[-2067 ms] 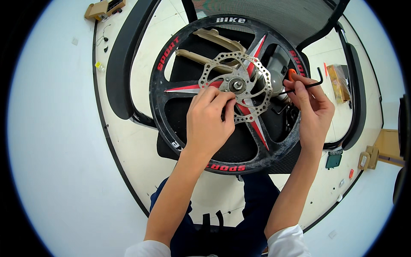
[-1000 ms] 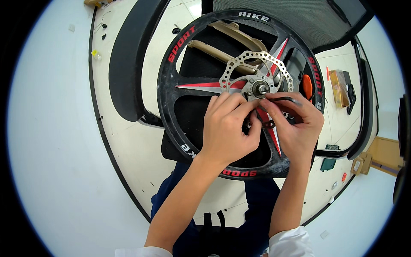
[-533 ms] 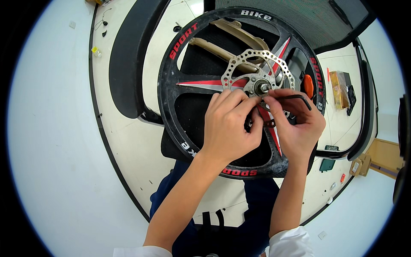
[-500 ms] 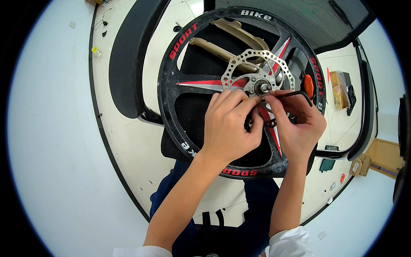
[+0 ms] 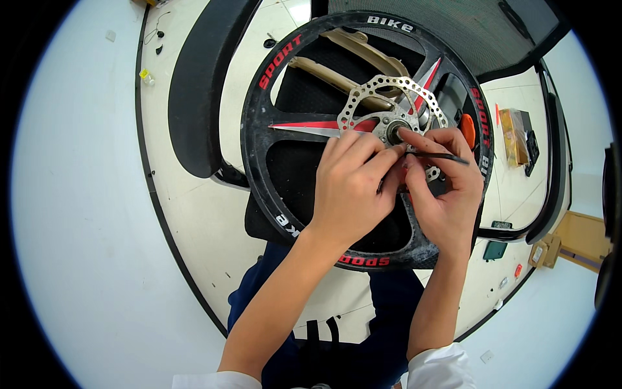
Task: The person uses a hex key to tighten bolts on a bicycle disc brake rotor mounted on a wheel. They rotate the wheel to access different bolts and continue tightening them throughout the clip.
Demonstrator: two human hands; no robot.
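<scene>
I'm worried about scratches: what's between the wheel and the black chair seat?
In the head view, two beige bars, a grey part and an orange object show through openings in the wheel, above the seat; contact with the wheel is hidden.

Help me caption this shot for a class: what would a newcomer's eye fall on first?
Probably the big black wheel with red-and-white spokes, over a black chair. Then the shiny, holed disc at the wheel's middle, with the left grip and right grip close together below the hub, the right one holding a bent black rod. An orange piece shows at the wheel's right side.
</scene>
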